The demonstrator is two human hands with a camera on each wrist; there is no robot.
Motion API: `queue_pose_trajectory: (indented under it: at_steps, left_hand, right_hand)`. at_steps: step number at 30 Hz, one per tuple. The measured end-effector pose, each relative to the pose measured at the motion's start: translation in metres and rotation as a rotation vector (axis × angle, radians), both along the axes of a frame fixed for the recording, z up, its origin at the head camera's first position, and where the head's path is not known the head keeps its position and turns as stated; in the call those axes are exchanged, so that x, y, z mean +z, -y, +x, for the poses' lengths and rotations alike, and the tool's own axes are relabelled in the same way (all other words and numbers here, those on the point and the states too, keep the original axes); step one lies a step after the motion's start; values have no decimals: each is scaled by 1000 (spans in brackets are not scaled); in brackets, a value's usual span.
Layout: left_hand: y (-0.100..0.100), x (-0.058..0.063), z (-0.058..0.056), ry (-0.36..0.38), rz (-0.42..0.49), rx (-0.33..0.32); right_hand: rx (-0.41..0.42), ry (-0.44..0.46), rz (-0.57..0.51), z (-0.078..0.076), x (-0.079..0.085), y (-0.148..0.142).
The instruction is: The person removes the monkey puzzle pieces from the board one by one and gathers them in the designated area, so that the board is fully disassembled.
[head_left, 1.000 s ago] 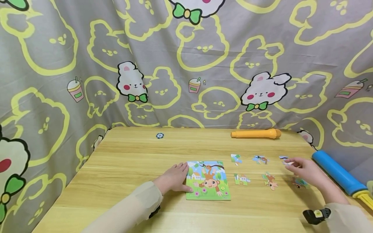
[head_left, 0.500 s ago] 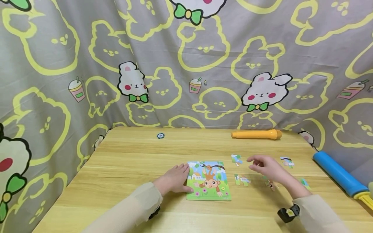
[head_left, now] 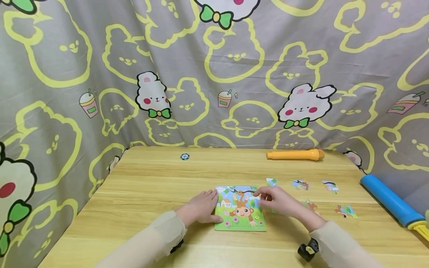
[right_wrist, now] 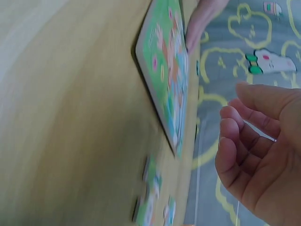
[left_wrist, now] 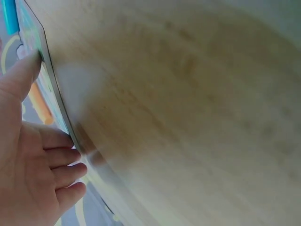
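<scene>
A square picture puzzle board [head_left: 240, 209] with a hanging monkey lies flat on the table. At its left edge rests my left hand [head_left: 201, 207]; in the left wrist view its thumb [left_wrist: 29, 70] lies on the board's rim and the fingers lie along the edge. My right hand [head_left: 279, 203] hovers by the board's right edge, fingers loosely bent. Nothing shows between the fingers in the right wrist view. Loose jigsaw pieces lie right of the board: one with a branch [head_left: 330, 187], one with a monkey's eye [head_left: 346, 211], and several others, some partly behind my right hand.
An orange toy microphone [head_left: 295, 154] lies at the table's back right. A blue tube with a yellow end [head_left: 390, 201] lies along the right edge. Toward the back left is a small round chip [head_left: 185, 156]. A patterned curtain [head_left: 187, 74] hangs behind the wooden table.
My right hand has moved left from the far-right pieces, across the others, to the board's right edge. The branch and monkey-eye pieces are uncovered. The left hand stays put on the board.
</scene>
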State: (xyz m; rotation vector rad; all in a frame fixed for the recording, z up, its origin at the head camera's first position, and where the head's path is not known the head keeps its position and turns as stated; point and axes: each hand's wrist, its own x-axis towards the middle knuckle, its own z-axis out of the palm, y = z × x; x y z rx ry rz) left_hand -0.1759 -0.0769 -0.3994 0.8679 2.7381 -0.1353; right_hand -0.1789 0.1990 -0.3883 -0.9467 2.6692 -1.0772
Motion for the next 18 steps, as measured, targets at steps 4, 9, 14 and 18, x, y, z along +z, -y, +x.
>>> queue_pose_trajectory:
  at_steps: [4, 9, 14, 18]
  left_hand:
    - [2, -1, 0, 4, -3, -9]
    - [4, 0, 0, 9, -11, -30]
    - [5, 0, 1, 18, -9, -39]
    - [5, 0, 1, 9, -23, -44]
  right_hand:
    - [44, 50, -4, 2, -3, 15]
    - [91, 87, 15, 6, -8, 34]
    - [127, 113, 18, 9, -15, 52]
    - [155, 103, 46, 10, -22, 64]
